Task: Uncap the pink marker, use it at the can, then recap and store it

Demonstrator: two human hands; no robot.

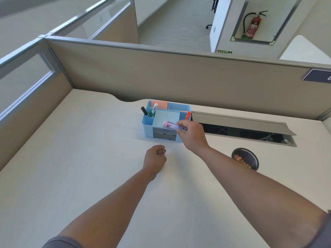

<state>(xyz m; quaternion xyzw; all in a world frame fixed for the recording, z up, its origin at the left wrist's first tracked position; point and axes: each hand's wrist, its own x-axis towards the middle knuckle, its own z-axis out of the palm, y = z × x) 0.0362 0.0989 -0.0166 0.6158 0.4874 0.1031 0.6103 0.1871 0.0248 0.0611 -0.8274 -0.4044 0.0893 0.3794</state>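
Observation:
My right hand (192,136) grips the pink marker (170,125) by its right end and holds it nearly level over the front of the blue desk organizer (147,128), above its large middle compartment. The marker's pink cap end points left. My left hand (155,158) is a closed fist resting on the desk in front of the organizer, with nothing in it. The black mesh can (248,157) stands on the desk to the right, partly hidden behind my right forearm, with light shavings inside.
The organizer also holds a black marker (144,110), a white and green pen (153,110), an orange marker (187,115) and pink sticky notes (159,104). An open cable tray (241,128) lies right of it. Beige partition walls (161,76) border the desk.

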